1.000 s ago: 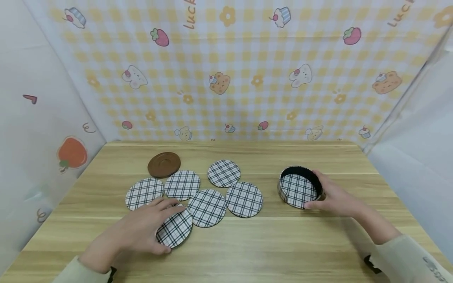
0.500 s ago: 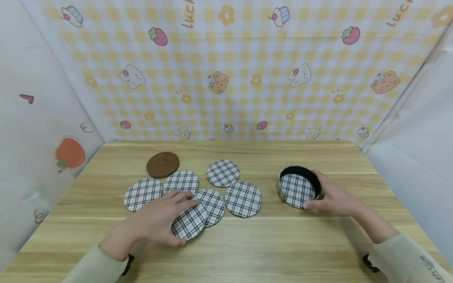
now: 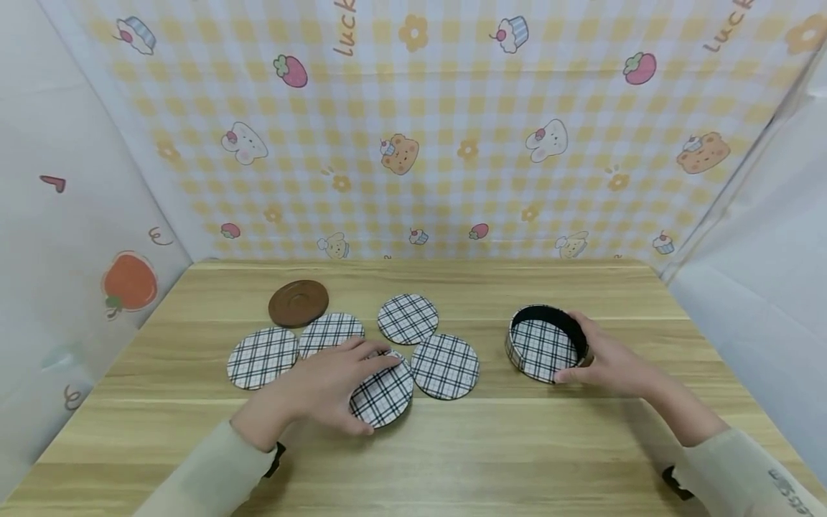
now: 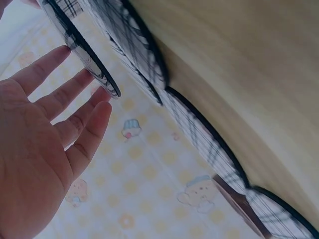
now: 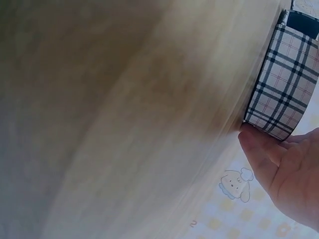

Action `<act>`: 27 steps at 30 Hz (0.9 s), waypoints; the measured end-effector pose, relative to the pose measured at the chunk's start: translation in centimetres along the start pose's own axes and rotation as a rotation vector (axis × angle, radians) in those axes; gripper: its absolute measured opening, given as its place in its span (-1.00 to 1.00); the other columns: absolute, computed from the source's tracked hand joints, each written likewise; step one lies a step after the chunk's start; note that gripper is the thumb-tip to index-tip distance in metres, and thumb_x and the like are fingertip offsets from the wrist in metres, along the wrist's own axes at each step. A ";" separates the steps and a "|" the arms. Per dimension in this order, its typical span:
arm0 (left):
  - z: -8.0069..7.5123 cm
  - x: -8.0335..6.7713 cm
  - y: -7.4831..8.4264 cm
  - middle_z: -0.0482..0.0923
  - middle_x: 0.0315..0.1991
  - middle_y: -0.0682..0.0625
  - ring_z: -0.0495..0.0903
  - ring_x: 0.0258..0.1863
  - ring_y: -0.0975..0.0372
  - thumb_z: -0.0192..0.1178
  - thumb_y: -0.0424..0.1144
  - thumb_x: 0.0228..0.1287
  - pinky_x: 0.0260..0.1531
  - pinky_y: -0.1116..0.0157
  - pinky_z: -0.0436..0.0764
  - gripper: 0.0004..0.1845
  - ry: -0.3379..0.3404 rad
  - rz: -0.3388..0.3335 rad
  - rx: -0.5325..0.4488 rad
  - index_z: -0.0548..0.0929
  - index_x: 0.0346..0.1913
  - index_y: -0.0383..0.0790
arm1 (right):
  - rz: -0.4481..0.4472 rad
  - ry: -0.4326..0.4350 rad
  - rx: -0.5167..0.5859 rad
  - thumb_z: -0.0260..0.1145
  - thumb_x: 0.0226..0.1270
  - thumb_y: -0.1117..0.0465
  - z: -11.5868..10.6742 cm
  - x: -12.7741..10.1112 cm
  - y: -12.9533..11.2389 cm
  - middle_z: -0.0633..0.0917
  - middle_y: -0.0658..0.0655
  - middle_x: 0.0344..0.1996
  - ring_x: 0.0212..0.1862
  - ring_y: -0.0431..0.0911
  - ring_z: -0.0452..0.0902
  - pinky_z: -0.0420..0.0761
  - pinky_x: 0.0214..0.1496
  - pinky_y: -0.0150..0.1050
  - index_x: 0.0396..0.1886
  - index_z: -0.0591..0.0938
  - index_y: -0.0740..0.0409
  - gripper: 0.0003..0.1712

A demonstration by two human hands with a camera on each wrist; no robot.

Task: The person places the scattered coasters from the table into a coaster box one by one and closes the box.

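Observation:
My left hand point(image 3: 329, 388) grips a round black-and-white plaid coaster point(image 3: 388, 398) by its edge, thumb at the near side and fingers at the far side. In the left wrist view this coaster point(image 4: 82, 47) is raised off the table, apart from the coasters lying flat. Seen from the head, it overlaps one lying coaster, hiding most of it. On the right, my right hand point(image 3: 610, 362) holds the side of a round plaid coaster holder point(image 3: 515, 352) with a black inner wall and a plaid bottom. The right wrist view shows the plaid outer wall of the holder point(image 5: 284, 79) against my fingertips.
Flat on the wooden table point(image 3: 465, 459) lie a left coaster point(image 3: 261, 359), one partly behind my left hand point(image 3: 329, 332), a back coaster point(image 3: 408, 318) and a middle coaster point(image 3: 446, 366). A brown round disc point(image 3: 298, 303) lies at the back left. A patterned cloth point(image 3: 413, 194) hangs behind.
My left hand has moved to the right with the plaid coaster, from beside the middle coasters to over one of them. My right hand and the holder have stayed in place.

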State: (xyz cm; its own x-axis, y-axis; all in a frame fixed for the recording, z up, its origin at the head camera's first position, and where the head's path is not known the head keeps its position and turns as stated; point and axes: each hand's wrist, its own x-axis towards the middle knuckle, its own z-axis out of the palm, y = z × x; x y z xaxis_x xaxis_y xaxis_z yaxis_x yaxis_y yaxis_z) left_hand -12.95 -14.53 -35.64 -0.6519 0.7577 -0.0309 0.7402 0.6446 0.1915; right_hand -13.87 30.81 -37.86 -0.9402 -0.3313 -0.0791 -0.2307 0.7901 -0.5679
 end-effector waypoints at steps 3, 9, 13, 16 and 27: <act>-0.2 1.0 0.2 0.35 0.41 -0.09 0.34 0.39 -0.05 0.45 0.26 -0.20 0.25 -0.08 0.49 0.06 -0.001 0.026 0.017 0.37 0.45 -0.05 | -0.002 -0.001 0.003 0.51 0.10 -0.14 -0.1 -0.1 -0.2 0.13 0.64 0.42 0.28 0.41 0.34 0.37 0.23 0.40 0.53 -0.14 0.47 0.37; -0.6 2.9 0.8 0.33 0.43 -0.10 0.32 0.40 -0.03 0.42 0.29 -0.16 0.28 -0.03 0.47 0.06 -0.020 0.067 0.024 0.35 0.47 -0.04 | -0.001 -0.002 0.015 0.51 0.10 -0.15 -0.2 0.0 -0.2 0.11 0.63 0.44 0.30 0.41 0.31 0.34 0.26 0.40 0.53 -0.14 0.48 0.37; -0.7 4.1 1.2 0.33 0.42 -0.08 0.33 0.37 0.00 0.41 0.30 -0.13 0.29 -0.01 0.47 0.04 -0.031 0.090 0.031 0.34 0.47 -0.02 | 0.001 -0.002 0.017 0.52 0.08 -0.16 -0.1 0.0 -0.2 0.12 0.62 0.43 0.27 0.40 0.34 0.36 0.24 0.39 0.53 -0.13 0.47 0.38; -0.6 5.0 1.5 0.32 0.42 -0.06 0.33 0.37 0.02 0.41 0.31 -0.13 0.26 0.00 0.49 0.05 -0.030 0.107 0.048 0.33 0.48 0.00 | -0.004 0.000 0.019 0.52 0.08 -0.15 -0.1 0.0 -0.2 0.12 0.63 0.43 0.30 0.42 0.30 0.34 0.24 0.41 0.52 -0.13 0.48 0.38; -0.9 8.2 2.5 0.28 0.46 -0.03 0.28 0.42 0.01 0.35 0.36 -0.09 0.32 0.00 0.44 0.04 -0.060 0.162 0.071 0.30 0.50 0.07 | -0.009 0.001 0.022 0.55 0.07 -0.10 -0.1 0.1 -0.1 0.11 0.63 0.44 0.39 0.52 0.12 0.22 0.30 0.47 0.52 -0.12 0.49 0.37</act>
State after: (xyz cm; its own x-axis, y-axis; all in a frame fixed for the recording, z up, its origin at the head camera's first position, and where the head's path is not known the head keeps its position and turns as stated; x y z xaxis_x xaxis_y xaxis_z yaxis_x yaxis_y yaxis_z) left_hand -16.57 -6.75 -34.49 -0.5136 0.8556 -0.0640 0.8459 0.5175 0.1289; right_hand -14.01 30.74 -37.72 -0.9383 -0.3380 -0.0733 -0.2335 0.7755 -0.5866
